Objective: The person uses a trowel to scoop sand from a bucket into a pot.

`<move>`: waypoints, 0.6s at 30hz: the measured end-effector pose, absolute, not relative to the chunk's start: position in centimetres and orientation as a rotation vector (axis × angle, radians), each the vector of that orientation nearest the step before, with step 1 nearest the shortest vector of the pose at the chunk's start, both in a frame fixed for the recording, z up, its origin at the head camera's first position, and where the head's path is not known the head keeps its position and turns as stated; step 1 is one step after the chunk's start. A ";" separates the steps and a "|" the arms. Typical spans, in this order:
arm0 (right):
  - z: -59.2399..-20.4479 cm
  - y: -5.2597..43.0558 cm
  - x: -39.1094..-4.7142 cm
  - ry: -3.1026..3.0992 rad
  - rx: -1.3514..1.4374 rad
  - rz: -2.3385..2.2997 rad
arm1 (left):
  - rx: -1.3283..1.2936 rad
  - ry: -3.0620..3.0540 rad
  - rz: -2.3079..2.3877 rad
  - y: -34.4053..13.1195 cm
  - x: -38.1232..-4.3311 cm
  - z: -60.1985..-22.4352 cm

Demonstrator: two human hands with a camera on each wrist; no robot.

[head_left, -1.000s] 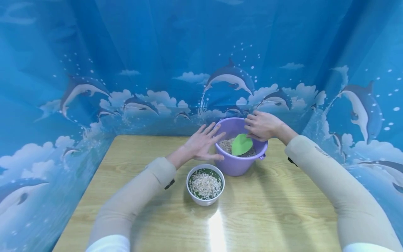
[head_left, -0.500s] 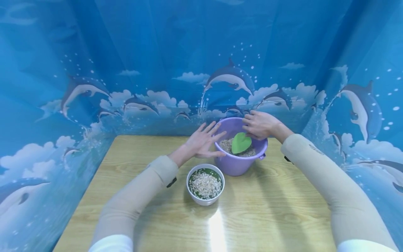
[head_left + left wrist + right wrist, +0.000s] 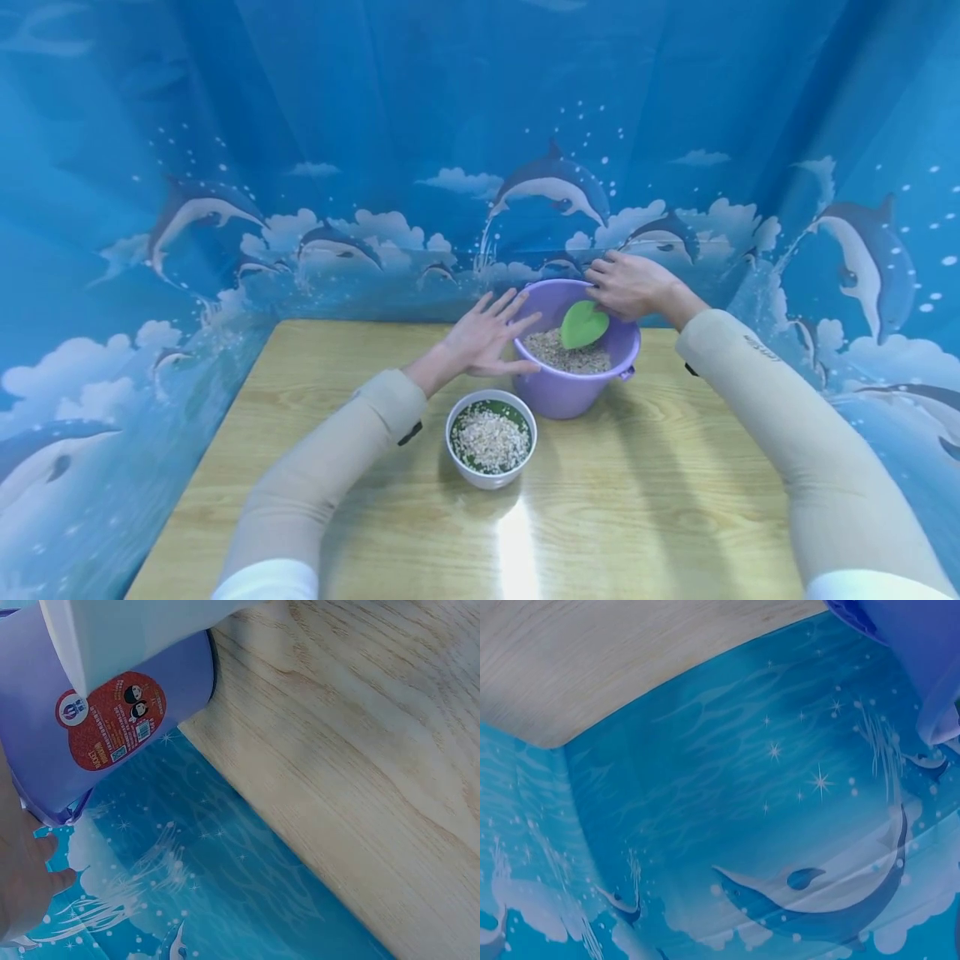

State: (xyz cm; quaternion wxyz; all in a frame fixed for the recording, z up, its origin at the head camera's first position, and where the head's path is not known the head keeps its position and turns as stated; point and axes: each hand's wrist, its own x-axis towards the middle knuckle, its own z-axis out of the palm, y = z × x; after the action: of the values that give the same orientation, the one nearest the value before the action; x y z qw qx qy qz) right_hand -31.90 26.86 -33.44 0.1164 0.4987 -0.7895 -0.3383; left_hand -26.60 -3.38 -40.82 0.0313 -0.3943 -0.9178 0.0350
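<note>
A purple bucket (image 3: pixel 558 396) stands near the table's back edge, with pale grain-like bits (image 3: pixel 573 358) in its bottom. My right hand (image 3: pixel 633 287) is over its back right rim, fingers curled at the upper end of a green leaf-shaped shovel (image 3: pixel 584 325); the grip itself is hidden behind the hand. The shovel's blade slants down above the grains. With fingers spread, my left hand (image 3: pixel 487 337) touches the bucket's left rim. In front sits a white bowl (image 3: pixel 487 481) holding pale grains (image 3: pixel 491 442) over a green inside. The left wrist view shows the bucket's red label (image 3: pixel 112 724).
The wooden table (image 3: pixel 637 500) extends in front of the bucket and bowl. A blue dolphin-printed sheet (image 3: pixel 420 125) hangs behind the table and at both sides, close to its back edge.
The green shovel has risen slightly and shifted right, uncovering more grains in the bucket. My right hand has moved a little with it. My left hand stays at the rim.
</note>
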 end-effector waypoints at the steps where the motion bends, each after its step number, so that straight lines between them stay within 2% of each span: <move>1: -33.3 26.9 -31.9 -2.307 1.457 -1.001 | -1.218 -2.829 0.107 -3.4 -26.6 -40.8; 18: -32.1 27.3 -32.0 -2.271 1.437 -1.093 | -1.224 -2.827 0.123 -3.4 -26.6 -40.6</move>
State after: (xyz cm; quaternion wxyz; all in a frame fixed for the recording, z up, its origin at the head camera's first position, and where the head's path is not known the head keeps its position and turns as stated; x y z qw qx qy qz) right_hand -32.02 27.34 -32.14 0.1199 0.4917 -0.7771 -0.3741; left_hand -26.58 -3.40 -40.61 0.0292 -0.3970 -0.9165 0.0398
